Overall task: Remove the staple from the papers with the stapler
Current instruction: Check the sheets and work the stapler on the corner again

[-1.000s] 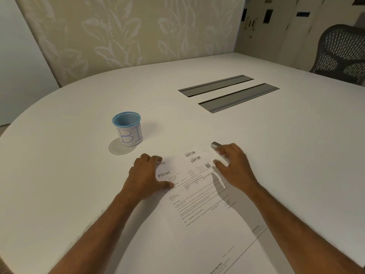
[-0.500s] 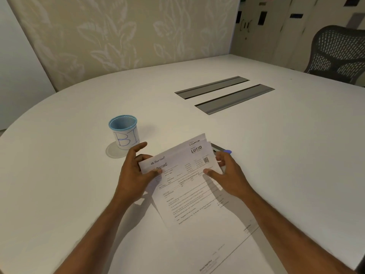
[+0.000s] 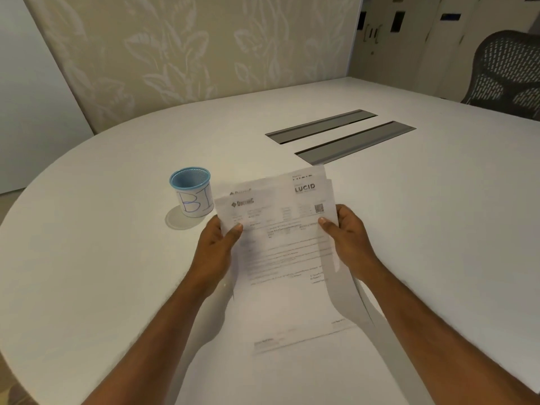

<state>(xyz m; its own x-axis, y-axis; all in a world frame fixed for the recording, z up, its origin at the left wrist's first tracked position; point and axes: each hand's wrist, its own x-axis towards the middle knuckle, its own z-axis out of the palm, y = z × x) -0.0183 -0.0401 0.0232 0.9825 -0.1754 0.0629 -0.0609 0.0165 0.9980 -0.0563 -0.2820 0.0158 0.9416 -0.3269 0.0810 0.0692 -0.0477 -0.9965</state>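
The printed papers [image 3: 285, 247] are lifted off the white table [image 3: 438, 229] and tilted up toward me, with two sheets fanned apart at the top. My left hand [image 3: 214, 252] grips their left edge, thumb on the front page. Gripping the right edge is my right hand [image 3: 349, 238], its thumb near a QR code. The stapler is hidden behind the papers. No staple can be made out on the blurred pages.
A blue-rimmed mesh cup [image 3: 192, 192] marked "B1" stands just left of the papers. Two grey cable slots [image 3: 342, 135] lie further back on the table. A mesh office chair [image 3: 508, 74] stands at the far right.
Both hands took hold of the papers and raised them from the table toward me. The stapler, seen beside my right hand before, is now covered by the sheets.
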